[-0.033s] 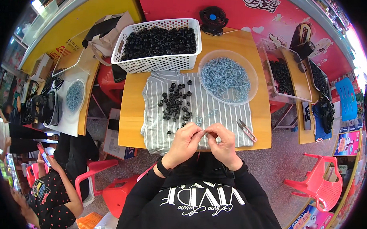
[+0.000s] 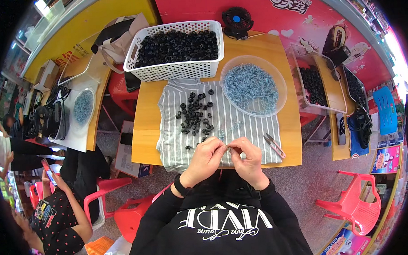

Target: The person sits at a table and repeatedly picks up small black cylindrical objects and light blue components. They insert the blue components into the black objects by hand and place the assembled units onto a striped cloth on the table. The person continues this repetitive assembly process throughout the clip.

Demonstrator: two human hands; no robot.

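Note:
My left hand (image 2: 207, 157) and my right hand (image 2: 247, 159) meet fingertip to fingertip over the near edge of a grey striped cloth (image 2: 168, 128). Both pinch, and whatever lies between the fingers is too small to make out. Just beyond them lie a few loose pale-blue pieces (image 2: 235, 126), perhaps small springs. A scattered pile of small black ring-like parts (image 2: 194, 112) sits farther up the cloth. To the right of my hands rests a pair of thread snips (image 2: 274, 145) with pink handles, blades pointing away.
A white perforated basket (image 2: 175, 72) full of black parts stands at the back of the wooden table (image 2: 146, 143). Right of it are a round clear tub (image 2: 281, 91) of pale-blue pieces and a black fan (image 2: 237, 22). A person (image 2: 59, 218) sits at left; a red chair (image 2: 357, 201) stands right.

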